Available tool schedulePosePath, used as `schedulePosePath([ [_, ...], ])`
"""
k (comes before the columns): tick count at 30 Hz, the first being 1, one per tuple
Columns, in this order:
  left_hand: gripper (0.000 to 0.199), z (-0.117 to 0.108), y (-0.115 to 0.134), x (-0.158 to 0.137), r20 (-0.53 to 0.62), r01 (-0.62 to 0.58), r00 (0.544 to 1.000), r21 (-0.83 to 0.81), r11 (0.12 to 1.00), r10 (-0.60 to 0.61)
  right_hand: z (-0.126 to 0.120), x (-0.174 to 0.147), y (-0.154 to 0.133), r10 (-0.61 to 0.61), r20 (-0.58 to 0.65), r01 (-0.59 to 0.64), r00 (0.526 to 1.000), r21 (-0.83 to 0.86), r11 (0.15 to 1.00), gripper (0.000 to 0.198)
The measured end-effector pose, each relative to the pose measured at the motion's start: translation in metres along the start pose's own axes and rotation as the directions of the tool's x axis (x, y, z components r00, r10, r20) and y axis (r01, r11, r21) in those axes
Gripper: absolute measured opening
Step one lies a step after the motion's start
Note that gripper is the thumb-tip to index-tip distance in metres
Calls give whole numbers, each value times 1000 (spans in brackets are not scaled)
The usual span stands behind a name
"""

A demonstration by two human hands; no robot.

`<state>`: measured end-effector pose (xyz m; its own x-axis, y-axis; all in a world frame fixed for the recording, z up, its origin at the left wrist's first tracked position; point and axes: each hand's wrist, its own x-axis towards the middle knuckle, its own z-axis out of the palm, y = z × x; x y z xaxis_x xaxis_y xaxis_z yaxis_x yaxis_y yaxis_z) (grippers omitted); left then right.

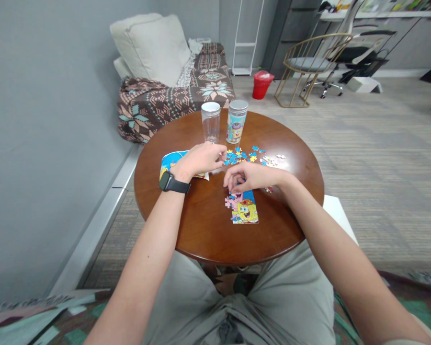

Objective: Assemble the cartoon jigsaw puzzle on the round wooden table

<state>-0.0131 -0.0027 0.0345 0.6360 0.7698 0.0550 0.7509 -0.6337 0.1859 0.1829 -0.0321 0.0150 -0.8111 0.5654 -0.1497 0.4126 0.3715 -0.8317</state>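
Note:
My left hand point(205, 158), with a black watch point(172, 183) on its wrist, is over the table beside loose puzzle pieces point(237, 156). Its fingers are bent, with a gap between fingertips and thumb, and nothing shows in them. My right hand point(249, 176) hovers at the top of a partly joined jigsaw puzzle point(246, 211) showing a yellow cartoon figure and a pink one. The right fingers curl inward; whatever may be between them is too small to make out. Under my left wrist lies a colourful picture sheet point(167, 162), partly covered.
A clear jar with a white lid point(210, 122) and a printed jar with a silver lid point(236, 122) stand at the back of the round table point(201, 230). Pale pieces point(273, 160) lie to the right. Beyond are a covered sofa point(172, 98) and a red bin point(262, 86).

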Motion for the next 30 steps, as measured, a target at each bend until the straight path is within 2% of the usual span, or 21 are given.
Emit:
schedulePosePath([
  [17,17,0,0,0,11,10,1000,-6,1000,-10,0,-1,-1,-11,1,11,1000,-20,1000,19],
  [26,16,0,0,0,9,12,1000,-8,1000,-12,-3,-4,0,-60,12,60,998,67,996,22],
  [30,18,0,0,0,9,17,1000,-5,1000,-17,-2,-4,-2,-11,-2,12,1000,145,989,16],
])
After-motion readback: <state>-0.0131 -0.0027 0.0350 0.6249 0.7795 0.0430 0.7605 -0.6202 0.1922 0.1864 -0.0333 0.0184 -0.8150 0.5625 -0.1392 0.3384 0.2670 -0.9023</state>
